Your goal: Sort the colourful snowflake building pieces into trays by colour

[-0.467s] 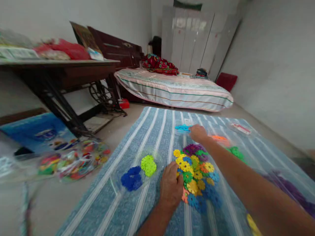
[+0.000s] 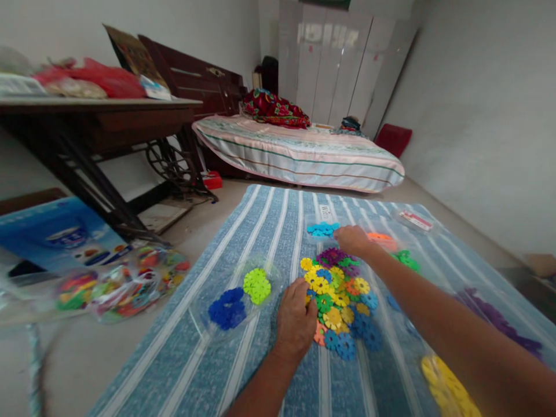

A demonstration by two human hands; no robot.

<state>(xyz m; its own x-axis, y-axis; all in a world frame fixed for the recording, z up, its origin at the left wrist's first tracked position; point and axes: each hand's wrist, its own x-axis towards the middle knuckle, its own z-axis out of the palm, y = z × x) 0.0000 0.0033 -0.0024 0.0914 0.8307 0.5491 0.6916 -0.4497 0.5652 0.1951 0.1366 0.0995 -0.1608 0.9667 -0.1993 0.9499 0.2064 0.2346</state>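
Observation:
A heap of mixed-colour plastic flower discs lies on a blue striped mat. My left hand rests at the heap's left edge, fingers curled onto the discs there. My right hand reaches over the heap's far side, next to a small pile of light-blue discs; whether it holds a disc is hidden. Sorted piles lie around: dark blue, lime green, orange, green, purple and yellow.
A clear bag of mixed discs and a blue box lie on the floor at left. A dark sewing-machine table stands behind them. A low bed and white cupboards fill the back.
The view has shifted slightly, showing more of the yellow pile. My right hand stays by the light-blue pile; my left hand has crept a little up along the heap's edge.

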